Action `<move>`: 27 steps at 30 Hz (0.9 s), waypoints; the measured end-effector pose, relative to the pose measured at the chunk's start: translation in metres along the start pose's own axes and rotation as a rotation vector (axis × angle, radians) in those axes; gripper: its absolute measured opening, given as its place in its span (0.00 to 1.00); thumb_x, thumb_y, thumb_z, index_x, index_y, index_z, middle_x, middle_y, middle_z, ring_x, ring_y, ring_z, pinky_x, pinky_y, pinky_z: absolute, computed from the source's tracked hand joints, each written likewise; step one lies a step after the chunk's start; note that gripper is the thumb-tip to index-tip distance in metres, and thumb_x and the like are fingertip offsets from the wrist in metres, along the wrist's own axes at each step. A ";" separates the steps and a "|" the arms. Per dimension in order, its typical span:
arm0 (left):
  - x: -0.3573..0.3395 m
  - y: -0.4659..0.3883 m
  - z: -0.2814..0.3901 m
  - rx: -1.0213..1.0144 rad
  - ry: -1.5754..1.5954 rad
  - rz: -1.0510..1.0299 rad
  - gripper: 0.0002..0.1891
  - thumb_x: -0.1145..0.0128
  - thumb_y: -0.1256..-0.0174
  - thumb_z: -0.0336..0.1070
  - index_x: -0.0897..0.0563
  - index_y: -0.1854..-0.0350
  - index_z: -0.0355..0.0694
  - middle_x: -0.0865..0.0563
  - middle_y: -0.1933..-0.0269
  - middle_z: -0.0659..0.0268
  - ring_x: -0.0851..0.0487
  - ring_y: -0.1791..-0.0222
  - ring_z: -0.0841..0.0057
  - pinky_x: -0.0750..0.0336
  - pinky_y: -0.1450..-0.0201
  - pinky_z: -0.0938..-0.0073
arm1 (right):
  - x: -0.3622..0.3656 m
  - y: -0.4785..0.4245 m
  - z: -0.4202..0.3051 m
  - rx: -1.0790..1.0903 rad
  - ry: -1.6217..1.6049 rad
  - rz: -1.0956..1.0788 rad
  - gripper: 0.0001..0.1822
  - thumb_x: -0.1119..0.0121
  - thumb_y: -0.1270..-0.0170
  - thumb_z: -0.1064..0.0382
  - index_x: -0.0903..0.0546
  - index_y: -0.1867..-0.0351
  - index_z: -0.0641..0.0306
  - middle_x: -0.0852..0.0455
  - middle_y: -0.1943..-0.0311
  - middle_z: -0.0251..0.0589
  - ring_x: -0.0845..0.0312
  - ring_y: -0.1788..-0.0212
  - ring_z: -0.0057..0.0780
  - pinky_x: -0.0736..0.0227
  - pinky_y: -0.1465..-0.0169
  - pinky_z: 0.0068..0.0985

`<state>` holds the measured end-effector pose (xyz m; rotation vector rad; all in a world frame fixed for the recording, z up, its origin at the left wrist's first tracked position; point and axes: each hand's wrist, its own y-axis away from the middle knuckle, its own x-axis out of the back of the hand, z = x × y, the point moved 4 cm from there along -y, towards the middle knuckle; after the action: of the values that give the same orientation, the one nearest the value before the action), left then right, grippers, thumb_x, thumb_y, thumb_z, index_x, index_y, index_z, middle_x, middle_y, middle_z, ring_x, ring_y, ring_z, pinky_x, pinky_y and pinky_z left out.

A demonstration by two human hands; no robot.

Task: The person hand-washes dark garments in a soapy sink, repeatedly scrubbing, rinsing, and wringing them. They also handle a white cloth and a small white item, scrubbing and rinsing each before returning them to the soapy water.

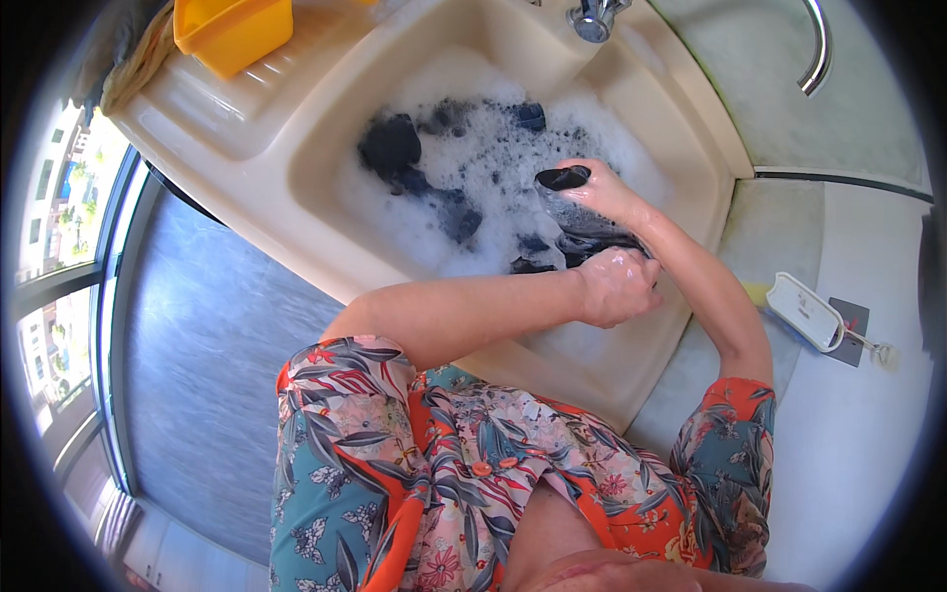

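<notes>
A wet, suds-streaked dark cloth [584, 222] stretches between my two hands over a cream laundry sink [318, 177]. My right hand [603, 192], the farther one, grips a bunched black end that pokes out past the thumb. Nearer my body, my left hand [618, 287] is closed in a fist around the cloth's lower part, knuckles up and wet with foam. White suds [473, 177] fill the sink basin. Another dark cloth [390, 144] rises from the foam at the left, with dark blue fabric [459, 211] partly sunk beside it. What lies under the foam is hidden.
A chrome tap [594, 22] overhangs the sink's back. On the ridged ledge [222, 111] at left stands a yellow plastic tub [237, 33], beside a draped rag [137, 59]. A white-backed scrub brush [805, 311] hangs on the right wall. A curved chrome pipe [820, 52] is at upper right.
</notes>
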<state>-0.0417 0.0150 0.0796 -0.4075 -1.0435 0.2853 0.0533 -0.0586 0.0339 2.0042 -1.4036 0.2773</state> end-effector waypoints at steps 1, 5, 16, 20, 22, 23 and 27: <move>-0.002 -0.001 -0.001 0.000 -0.004 -0.012 0.10 0.42 0.59 0.31 0.21 0.70 0.42 0.26 0.66 0.54 0.21 0.70 0.62 0.25 0.72 0.65 | -0.001 -0.002 0.003 -0.002 0.020 0.004 0.13 0.39 0.54 0.67 0.20 0.64 0.67 0.19 0.74 0.33 0.30 0.68 0.16 0.31 0.59 0.20; -0.009 0.000 -0.005 0.006 0.000 -0.050 0.10 0.42 0.60 0.31 0.20 0.71 0.42 0.25 0.66 0.54 0.21 0.70 0.62 0.25 0.72 0.66 | -0.003 -0.006 0.007 0.041 0.080 0.028 0.12 0.39 0.55 0.66 0.21 0.67 0.66 0.21 0.77 0.34 0.31 0.71 0.16 0.32 0.62 0.21; -0.008 0.006 -0.011 0.008 0.001 -0.093 0.15 0.38 0.63 0.37 0.21 0.67 0.43 0.25 0.66 0.56 0.20 0.69 0.62 0.25 0.71 0.66 | -0.001 -0.003 0.058 -0.188 -0.398 0.146 0.15 0.41 0.44 0.63 0.24 0.56 0.69 0.18 0.70 0.37 0.24 0.69 0.23 0.28 0.63 0.20; -0.001 0.002 -0.013 -0.024 0.025 0.025 0.20 0.36 0.65 0.38 0.22 0.63 0.45 0.25 0.64 0.57 0.22 0.67 0.62 0.26 0.71 0.65 | 0.010 0.027 0.080 -0.290 -1.172 0.143 0.11 0.51 0.37 0.58 0.29 0.57 0.60 0.19 0.64 0.43 0.21 0.63 0.38 0.23 0.60 0.36; 0.011 0.006 -0.020 0.027 0.047 0.104 0.22 0.36 0.66 0.39 0.23 0.61 0.46 0.26 0.64 0.57 0.22 0.66 0.61 0.26 0.70 0.64 | 0.004 0.035 0.081 -0.165 -1.336 0.166 0.14 0.53 0.36 0.54 0.29 0.55 0.59 0.20 0.59 0.44 0.22 0.60 0.41 0.23 0.58 0.37; 0.014 0.007 -0.026 0.042 0.067 0.145 0.23 0.35 0.66 0.39 0.23 0.61 0.46 0.26 0.64 0.58 0.22 0.65 0.61 0.26 0.70 0.64 | 0.003 0.045 0.081 -0.169 -1.348 0.268 0.15 0.53 0.36 0.53 0.29 0.52 0.57 0.21 0.58 0.43 0.22 0.58 0.41 0.23 0.59 0.36; 0.056 0.005 -0.036 0.274 0.197 0.389 0.24 0.36 0.66 0.39 0.23 0.59 0.47 0.26 0.65 0.58 0.23 0.65 0.58 0.27 0.69 0.60 | -0.014 0.065 0.092 -0.066 -1.097 0.550 0.20 0.54 0.36 0.50 0.32 0.45 0.55 0.24 0.53 0.43 0.24 0.53 0.44 0.22 0.58 0.38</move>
<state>0.0160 0.0361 0.1045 -0.3792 -0.7141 0.7135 -0.0281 -0.1187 -0.0176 1.6821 -2.5638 -0.7549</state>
